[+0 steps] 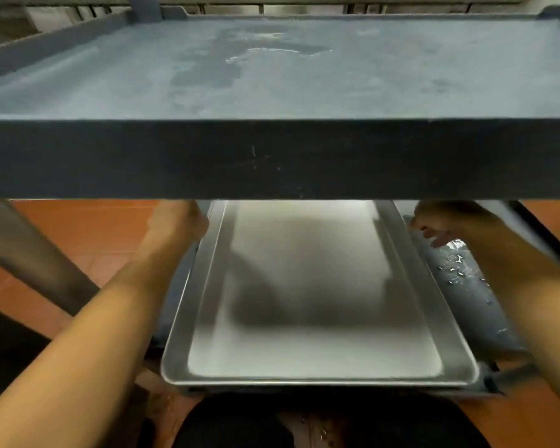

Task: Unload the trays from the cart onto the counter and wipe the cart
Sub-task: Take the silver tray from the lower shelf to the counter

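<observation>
Looking down from my head camera, the grey top shelf of the cart [272, 76] fills the upper half of what I see, its surface streaked with a wet patch [265, 56] toward the far middle, and its dark front edge runs straight across the view. Below that edge, on the lower shelf [466, 286], lies a metal tray [304, 302], long side running away from me, its near rim sticking out toward my body; at least one more rim shows just under it at the near edge, so it seems to sit on a stack. My left hand [178, 221] is at the tray's left rim, far up under the top shelf, and looks closed against that rim, though the shelf edge hides the fingers and I cannot tell whether they really hold it. My right hand [450, 221] is beside the right rim, blurred, its fingertips [434, 236] loosely spread and apart from the tray, holding nothing that I can see. Water drops glint on the lower shelf right of the tray. Orange floor tiles [94, 234] show on both sides, and a grey cart leg [36, 257] slants past my left forearm.
</observation>
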